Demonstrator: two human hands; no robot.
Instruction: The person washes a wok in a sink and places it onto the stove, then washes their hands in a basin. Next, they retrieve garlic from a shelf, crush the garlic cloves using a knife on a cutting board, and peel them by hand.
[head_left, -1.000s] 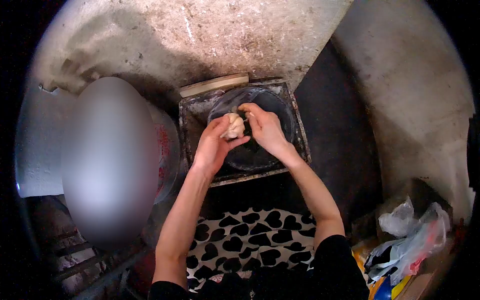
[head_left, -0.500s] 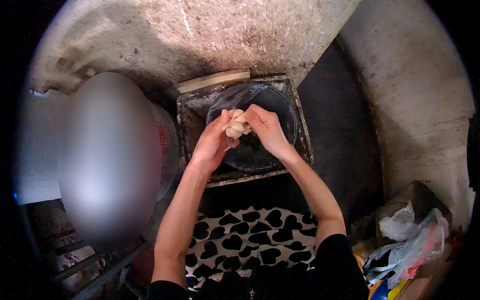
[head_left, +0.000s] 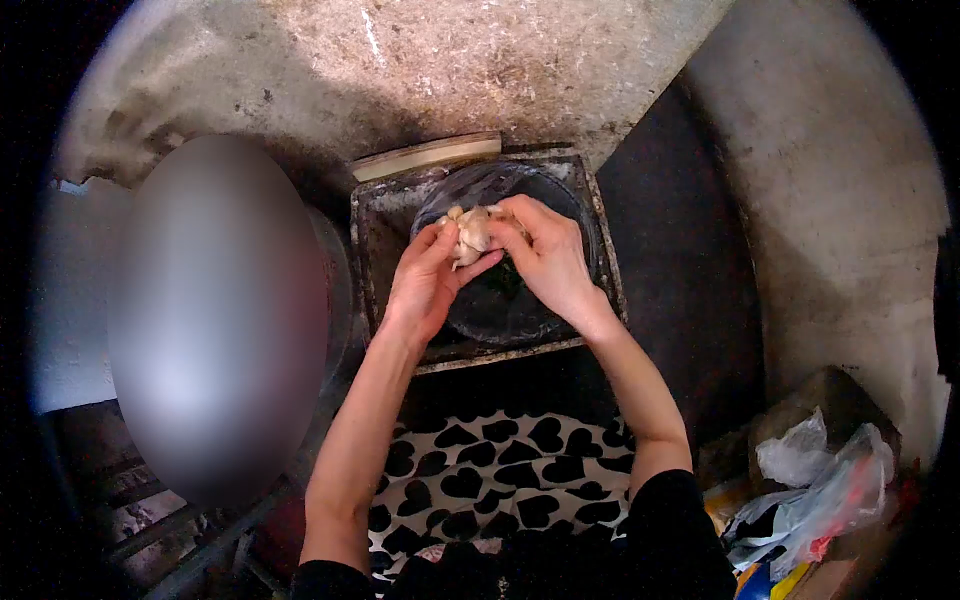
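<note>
A pale garlic bulb (head_left: 472, 235) with its cloves partly spread is held over a dark round bin (head_left: 520, 325) lined with clear plastic. My left hand (head_left: 425, 280) wraps round the bulb from the left, with the thumb on its near face. From the right, my right hand (head_left: 548, 250) pinches the bulb's edge between thumb and fingers. Small green scraps lie inside the bin under the hands. The bin sits in a worn square frame (head_left: 395, 215).
A wooden strip (head_left: 428, 155) lies along the frame's back edge, against a stained wall (head_left: 450, 70). Crumpled plastic bags (head_left: 820, 480) are at the lower right. A blurred oval hides part of the left side, above dark metal bars (head_left: 200, 540). Heart-patterned cloth (head_left: 500, 470) covers my lap.
The bulb has turned in my fingers and its cloves look more spread than a second ago. My right hand has shifted its hold at the bulb's right side.
</note>
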